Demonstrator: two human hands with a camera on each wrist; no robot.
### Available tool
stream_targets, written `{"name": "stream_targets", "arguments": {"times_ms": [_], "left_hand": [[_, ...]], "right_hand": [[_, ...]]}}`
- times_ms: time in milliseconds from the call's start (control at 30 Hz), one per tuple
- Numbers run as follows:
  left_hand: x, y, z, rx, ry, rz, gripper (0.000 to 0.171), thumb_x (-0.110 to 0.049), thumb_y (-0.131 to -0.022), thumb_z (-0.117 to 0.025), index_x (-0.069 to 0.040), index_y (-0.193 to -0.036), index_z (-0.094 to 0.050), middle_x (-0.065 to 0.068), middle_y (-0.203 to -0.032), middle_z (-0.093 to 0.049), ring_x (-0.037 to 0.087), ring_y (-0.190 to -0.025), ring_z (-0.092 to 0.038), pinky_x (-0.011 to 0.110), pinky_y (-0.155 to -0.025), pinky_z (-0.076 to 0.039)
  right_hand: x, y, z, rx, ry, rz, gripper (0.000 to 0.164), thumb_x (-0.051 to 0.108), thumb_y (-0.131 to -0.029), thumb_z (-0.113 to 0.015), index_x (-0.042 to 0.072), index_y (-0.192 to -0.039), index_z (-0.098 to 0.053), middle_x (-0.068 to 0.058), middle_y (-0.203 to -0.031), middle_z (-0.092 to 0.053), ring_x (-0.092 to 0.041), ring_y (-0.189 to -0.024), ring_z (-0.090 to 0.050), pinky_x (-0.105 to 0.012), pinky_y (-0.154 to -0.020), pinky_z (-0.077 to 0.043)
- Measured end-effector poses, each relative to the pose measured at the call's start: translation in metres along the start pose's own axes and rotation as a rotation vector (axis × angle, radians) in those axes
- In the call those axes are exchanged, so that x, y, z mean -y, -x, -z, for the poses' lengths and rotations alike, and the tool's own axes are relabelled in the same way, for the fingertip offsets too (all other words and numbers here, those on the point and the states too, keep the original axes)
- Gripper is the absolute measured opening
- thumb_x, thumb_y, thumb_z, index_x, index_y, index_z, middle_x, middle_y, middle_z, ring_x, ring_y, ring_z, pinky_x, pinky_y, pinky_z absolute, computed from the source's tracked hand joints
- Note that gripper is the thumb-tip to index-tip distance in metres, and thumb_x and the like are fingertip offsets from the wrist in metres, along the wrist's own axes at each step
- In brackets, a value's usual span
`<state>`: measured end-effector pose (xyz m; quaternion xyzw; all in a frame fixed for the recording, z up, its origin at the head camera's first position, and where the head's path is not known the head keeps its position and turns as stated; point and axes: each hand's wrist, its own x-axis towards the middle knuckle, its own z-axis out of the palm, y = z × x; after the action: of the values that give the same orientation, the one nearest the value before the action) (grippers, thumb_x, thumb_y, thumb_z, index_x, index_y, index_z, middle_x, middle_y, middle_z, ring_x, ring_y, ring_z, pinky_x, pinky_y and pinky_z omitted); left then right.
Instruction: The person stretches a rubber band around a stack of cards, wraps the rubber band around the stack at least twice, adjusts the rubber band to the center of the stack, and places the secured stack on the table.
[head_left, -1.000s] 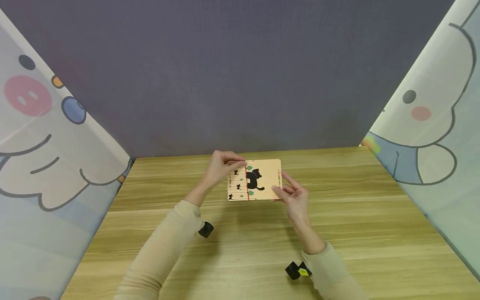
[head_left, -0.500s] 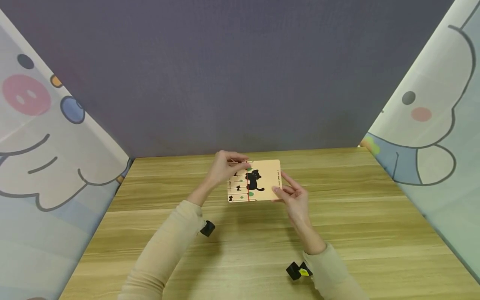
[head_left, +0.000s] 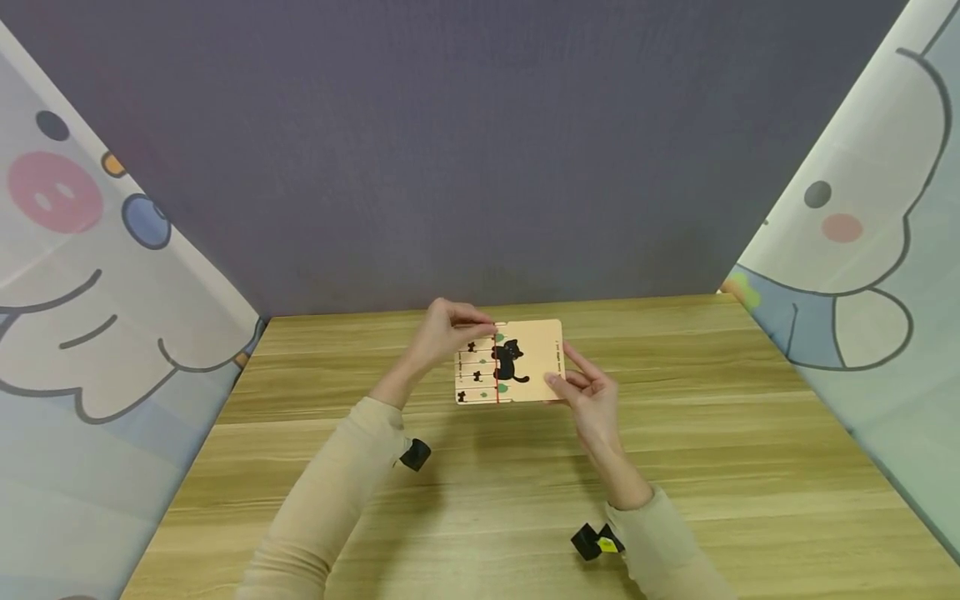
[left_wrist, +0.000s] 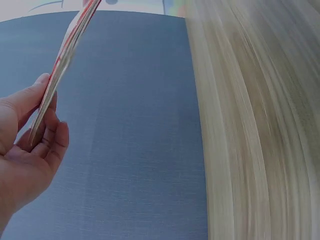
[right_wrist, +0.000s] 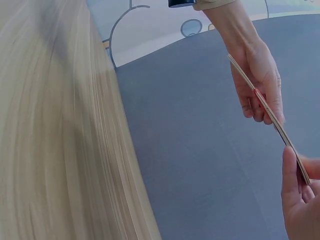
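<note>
A thin cream notebook (head_left: 540, 337) with a black cat on its cover is held up over the table. Its left part has a striped pattern with small cats and green marks, and a red elastic band (head_left: 497, 371) crosses it from top to bottom. My left hand (head_left: 437, 337) pinches the upper edge, thumb tip right at the band's top end. At the lower right corner my right hand (head_left: 595, 400) grips the notebook, thumb on the cover and fingers behind. Seen edge-on in the right wrist view, the notebook (right_wrist: 245, 75) lies between both hands.
Below is a wood-grain table (head_left: 487, 517), backed by a dark grey panel (head_left: 480, 167). Cartoon-printed curtains (head_left: 60, 333) flank both sides. Small black devices (head_left: 416, 455) sit at the wrists.
My left thumb and fingers shifted a little right along the top edge, then back left. The red band now runs straighter down the cover. My right hand keeps its hold.
</note>
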<state>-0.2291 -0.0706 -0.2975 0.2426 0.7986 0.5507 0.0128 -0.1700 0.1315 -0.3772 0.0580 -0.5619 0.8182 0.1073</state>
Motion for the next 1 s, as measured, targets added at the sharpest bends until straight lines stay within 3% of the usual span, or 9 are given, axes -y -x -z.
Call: {"name": "stream_targets", "arguments": {"times_ms": [100,233,400,600,733,867,1000], "left_hand": [[0.000,0.000,-0.003,0.011,-0.022,-0.054,0.013,-0.001,-0.079,-0.064,0.007,-0.089,-0.067,0.014,-0.080,-0.062,0.022,-0.067,-0.055,0.021,-0.054,-0.047],[0.013,-0.005,-0.005,0.000,-0.039,-0.063,0.015,-0.007,-0.079,-0.066,0.003,-0.090,-0.069,0.008,-0.079,-0.063,0.017,-0.063,-0.050,0.019,-0.049,-0.041],[0.022,-0.009,-0.002,-0.017,-0.078,-0.062,0.021,-0.017,-0.077,-0.069,-0.004,-0.094,-0.070,0.003,-0.082,-0.066,0.013,-0.067,-0.056,0.024,-0.051,-0.046],[0.019,-0.010,0.007,-0.015,-0.105,-0.030,0.013,-0.017,-0.076,-0.071,-0.007,-0.085,-0.070,0.001,-0.078,-0.067,0.016,-0.063,-0.059,0.028,-0.052,-0.049],[0.019,-0.009,0.007,0.020,-0.053,0.032,0.012,-0.015,-0.076,-0.070,-0.005,-0.084,-0.070,0.003,-0.078,-0.067,0.018,-0.064,-0.061,0.028,-0.055,-0.051],[0.009,-0.004,0.002,0.032,0.009,0.027,0.014,-0.008,-0.079,-0.067,0.001,-0.089,-0.069,0.010,-0.084,-0.066,0.021,-0.071,-0.061,0.029,-0.059,-0.052],[0.003,-0.003,-0.004,0.031,-0.018,-0.017,0.015,-0.004,-0.079,-0.065,0.005,-0.092,-0.067,0.014,-0.087,-0.065,0.024,-0.073,-0.057,0.024,-0.056,-0.048]], "right_hand": [[0.000,0.001,-0.001,0.016,0.011,0.002,0.052,-0.017,-0.075,-0.058,-0.006,-0.124,-0.045,-0.003,-0.073,-0.067,-0.016,-0.062,-0.064,-0.031,-0.051,-0.053],[-0.001,0.000,-0.002,0.020,0.018,0.006,0.051,-0.018,-0.075,-0.057,-0.006,-0.124,-0.045,-0.003,-0.074,-0.067,-0.017,-0.063,-0.064,-0.031,-0.051,-0.054],[0.000,-0.001,-0.001,0.023,0.025,0.006,0.051,-0.017,-0.076,-0.057,-0.004,-0.125,-0.045,-0.003,-0.075,-0.067,-0.017,-0.064,-0.064,-0.036,-0.053,-0.053],[0.000,-0.001,0.000,0.012,0.011,0.015,0.051,-0.017,-0.076,-0.058,-0.005,-0.124,-0.046,-0.003,-0.074,-0.067,-0.015,-0.063,-0.063,-0.037,-0.052,-0.053],[-0.001,0.000,0.000,0.004,-0.006,0.013,0.051,-0.017,-0.075,-0.058,-0.006,-0.123,-0.046,-0.003,-0.073,-0.066,-0.014,-0.062,-0.063,-0.033,-0.051,-0.053],[0.000,0.000,-0.001,0.001,-0.013,0.011,0.051,-0.018,-0.074,-0.058,-0.007,-0.123,-0.046,-0.004,-0.073,-0.067,-0.015,-0.062,-0.063,-0.032,-0.050,-0.053],[-0.001,0.000,-0.002,0.010,-0.001,0.012,0.051,-0.017,-0.075,-0.058,-0.006,-0.123,-0.046,-0.005,-0.075,-0.067,-0.018,-0.063,-0.064,-0.032,-0.051,-0.053]]}}
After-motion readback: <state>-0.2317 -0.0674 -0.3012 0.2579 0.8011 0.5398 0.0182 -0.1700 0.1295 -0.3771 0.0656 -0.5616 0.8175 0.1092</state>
